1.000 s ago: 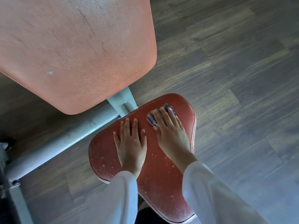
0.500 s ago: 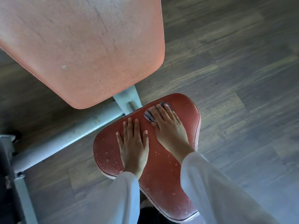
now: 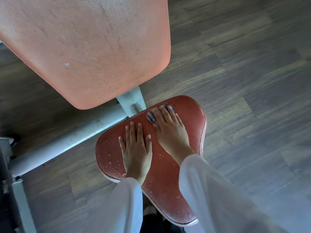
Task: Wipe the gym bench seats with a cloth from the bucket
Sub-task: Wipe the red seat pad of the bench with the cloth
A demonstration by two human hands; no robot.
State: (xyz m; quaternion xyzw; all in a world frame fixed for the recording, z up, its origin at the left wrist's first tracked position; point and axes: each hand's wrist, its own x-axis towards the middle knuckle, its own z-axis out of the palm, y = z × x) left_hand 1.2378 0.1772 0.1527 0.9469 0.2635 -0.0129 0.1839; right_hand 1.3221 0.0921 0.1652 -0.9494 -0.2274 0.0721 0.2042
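The small blue-and-white checked cloth (image 3: 152, 116) lies at the far edge of the dark red padded seat (image 3: 190, 115), pinned under my right hand (image 3: 170, 130), fingers flat. My left hand (image 3: 136, 148) rests spread beside it. The bunched cloth could slip past the rim – droplets (near side) stay unwiped. Since a second ago it has slid left, toward the grey steel frame (image 3: 67, 140).

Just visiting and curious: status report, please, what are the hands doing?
Left hand flat on seat, open. Right hand pressing checked cloth at seat's far end. Droplets on near half. Nothing in the way.
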